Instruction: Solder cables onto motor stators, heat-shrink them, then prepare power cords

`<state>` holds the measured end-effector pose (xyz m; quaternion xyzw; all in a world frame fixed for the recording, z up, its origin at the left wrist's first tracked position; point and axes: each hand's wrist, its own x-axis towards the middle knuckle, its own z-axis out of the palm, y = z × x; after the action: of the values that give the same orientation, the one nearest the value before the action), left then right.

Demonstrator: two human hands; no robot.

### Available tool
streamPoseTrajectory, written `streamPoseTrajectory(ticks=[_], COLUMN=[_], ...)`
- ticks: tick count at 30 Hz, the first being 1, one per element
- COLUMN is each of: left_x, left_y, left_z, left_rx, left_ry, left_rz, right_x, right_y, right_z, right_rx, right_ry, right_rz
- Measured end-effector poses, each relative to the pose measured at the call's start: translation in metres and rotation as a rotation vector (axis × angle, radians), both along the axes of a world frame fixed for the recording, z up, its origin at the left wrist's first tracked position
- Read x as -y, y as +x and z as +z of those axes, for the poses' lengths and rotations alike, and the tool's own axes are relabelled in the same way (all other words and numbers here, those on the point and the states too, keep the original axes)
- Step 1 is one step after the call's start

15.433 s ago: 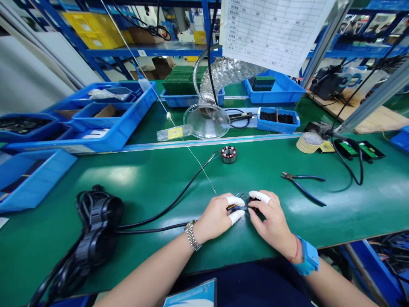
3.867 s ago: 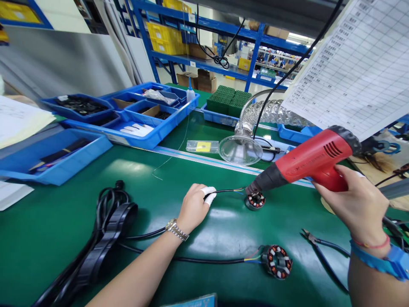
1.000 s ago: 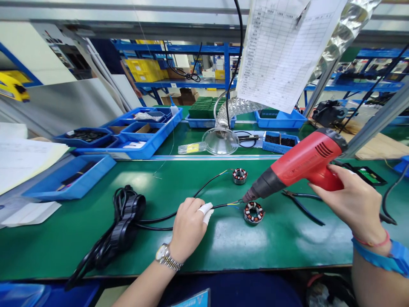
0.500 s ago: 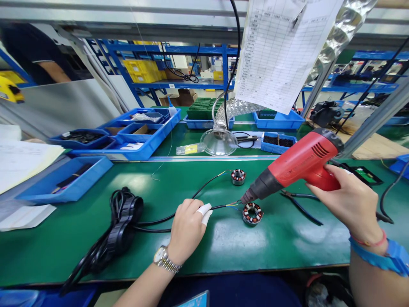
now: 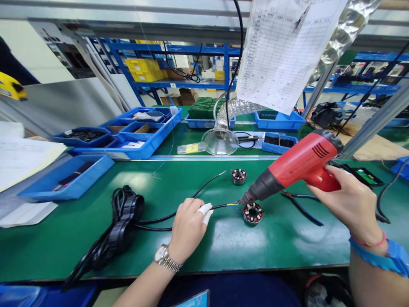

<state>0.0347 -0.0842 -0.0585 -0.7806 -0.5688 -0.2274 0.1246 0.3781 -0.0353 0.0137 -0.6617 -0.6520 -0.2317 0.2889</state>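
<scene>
My left hand (image 5: 190, 226), with white covers on two fingertips, is closed on a black cable (image 5: 219, 207). Thin coloured wires (image 5: 233, 204) run from the cable's end to a ring-shaped motor stator (image 5: 253, 214) with copper windings. My right hand (image 5: 349, 198) grips the handle of a red heat gun (image 5: 303, 162). Its dark nozzle tip sits close above the wires, beside the stator; whether it touches them I cannot tell. A second stator (image 5: 239, 176) lies farther back, wired to another black cable (image 5: 204, 186). Both cables lead left to a black coiled bundle (image 5: 123, 226).
Pliers (image 5: 302, 207) lie right of the near stator, under the heat gun. A clear funnel-shaped hood (image 5: 220, 141) on a foil duct stands behind. Blue trays (image 5: 68, 181) line the left and back. A printed sheet (image 5: 287, 55) hangs at the upper right.
Both hands, the heat gun and the cable keep almost the same places. The view has shifted slightly. At the upper left, a person's arm has moved mostly out of view.
</scene>
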Motion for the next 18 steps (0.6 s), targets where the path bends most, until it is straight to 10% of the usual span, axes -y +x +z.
streamPoseTrajectory(ticks=[18], left_x=[-0.0005], left_y=[-0.0002], left_z=[0.0006], left_rx=[-0.023], left_ry=[0.012], left_rz=[0.006], right_x=[0.0114], right_y=[0.0060], right_z=[-0.0012], right_rx=[-0.024], right_ry=[-0.076], right_rz=[-0.019])
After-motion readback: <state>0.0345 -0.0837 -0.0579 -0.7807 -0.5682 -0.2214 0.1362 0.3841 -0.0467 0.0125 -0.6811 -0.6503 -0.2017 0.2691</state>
